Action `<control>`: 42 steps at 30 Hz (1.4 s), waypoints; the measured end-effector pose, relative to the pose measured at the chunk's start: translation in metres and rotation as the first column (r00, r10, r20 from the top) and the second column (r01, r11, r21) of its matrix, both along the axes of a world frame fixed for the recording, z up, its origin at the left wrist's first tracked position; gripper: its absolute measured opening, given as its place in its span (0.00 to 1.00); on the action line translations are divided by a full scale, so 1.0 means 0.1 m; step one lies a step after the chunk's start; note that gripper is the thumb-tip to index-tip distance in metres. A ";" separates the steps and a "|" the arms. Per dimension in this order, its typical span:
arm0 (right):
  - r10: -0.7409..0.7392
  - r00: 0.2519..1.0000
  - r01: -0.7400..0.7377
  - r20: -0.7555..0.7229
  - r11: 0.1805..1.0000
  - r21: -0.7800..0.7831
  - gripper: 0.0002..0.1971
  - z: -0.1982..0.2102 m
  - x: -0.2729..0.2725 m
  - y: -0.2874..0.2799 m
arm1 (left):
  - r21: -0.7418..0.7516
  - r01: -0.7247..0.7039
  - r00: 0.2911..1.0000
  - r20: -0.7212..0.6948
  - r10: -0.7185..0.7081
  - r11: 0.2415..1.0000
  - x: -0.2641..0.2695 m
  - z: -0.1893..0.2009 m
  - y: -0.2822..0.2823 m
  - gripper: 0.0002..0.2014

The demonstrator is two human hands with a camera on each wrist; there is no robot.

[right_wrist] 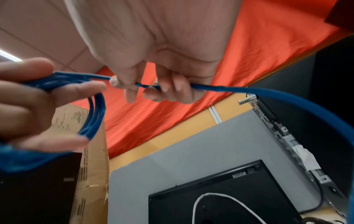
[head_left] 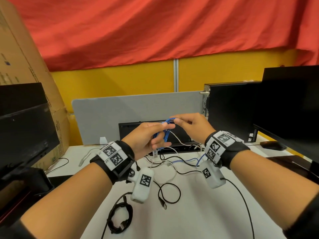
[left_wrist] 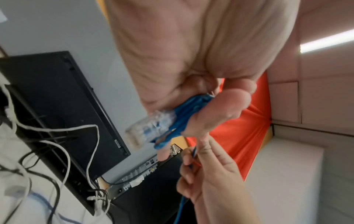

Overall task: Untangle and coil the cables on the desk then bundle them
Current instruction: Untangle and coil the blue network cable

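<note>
Both hands are raised above the white desk (head_left: 198,213). My left hand (head_left: 159,134) grips several loops of a blue network cable (head_left: 164,135), thumb pressing on top. In the left wrist view the cable's clear plug (left_wrist: 147,128) sticks out below the left hand (left_wrist: 210,115). My right hand (head_left: 179,121) pinches the same blue cable just right of the coil. The right wrist view shows the right hand (right_wrist: 141,87) pinching the strand (right_wrist: 229,89) beside the coil (right_wrist: 93,118). The blue tail (head_left: 188,160) lies on the desk among white cables (head_left: 172,171) and black cables (head_left: 170,192). A coiled black cable (head_left: 120,219) lies near the front.
A black keyboard (head_left: 136,133) leans against a grey divider (head_left: 120,111) behind the hands. A computer tower (head_left: 231,109), a monitor (head_left: 293,109) and a mouse (head_left: 272,145) stand at the right. Another dark monitor (head_left: 25,135) and a cardboard box (head_left: 25,66) are at the left.
</note>
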State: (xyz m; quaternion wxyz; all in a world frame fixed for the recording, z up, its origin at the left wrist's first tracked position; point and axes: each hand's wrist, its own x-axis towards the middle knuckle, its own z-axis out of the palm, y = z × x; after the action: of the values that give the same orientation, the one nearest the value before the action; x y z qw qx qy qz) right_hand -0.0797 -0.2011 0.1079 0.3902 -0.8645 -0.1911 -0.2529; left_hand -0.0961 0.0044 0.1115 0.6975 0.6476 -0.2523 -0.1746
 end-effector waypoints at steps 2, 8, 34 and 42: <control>-0.009 1.000 0.008 -0.022 0.999 -0.035 0.13 -0.09 0.01 0.03 | -0.091 0.019 0.999 -0.033 -0.022 0.996 -0.01 0.00 -0.01 0.18; -0.060 0.975 0.008 -0.214 0.971 -0.238 0.13 -0.33 -0.01 0.17 | -0.348 0.029 0.984 -0.153 -0.087 0.937 0.03 0.02 -0.02 0.21; 0.135 0.991 -0.126 -0.018 0.858 -0.498 0.14 -0.08 -0.09 0.20 | 0.361 -0.522 0.777 0.576 0.256 0.773 0.19 -0.08 -0.17 0.07; -0.008 0.996 -0.014 -0.091 0.969 -0.245 0.07 -0.27 -0.01 0.07 | 0.574 -0.533 0.769 0.635 0.072 0.621 0.20 -0.03 -0.16 0.02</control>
State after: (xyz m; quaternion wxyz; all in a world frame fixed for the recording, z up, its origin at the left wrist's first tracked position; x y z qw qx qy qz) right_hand -0.0805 -0.1944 0.0812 0.2888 -0.9165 -0.2042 -0.1868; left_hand -0.0761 -0.0114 0.1088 0.2952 0.9245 -0.2330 0.0626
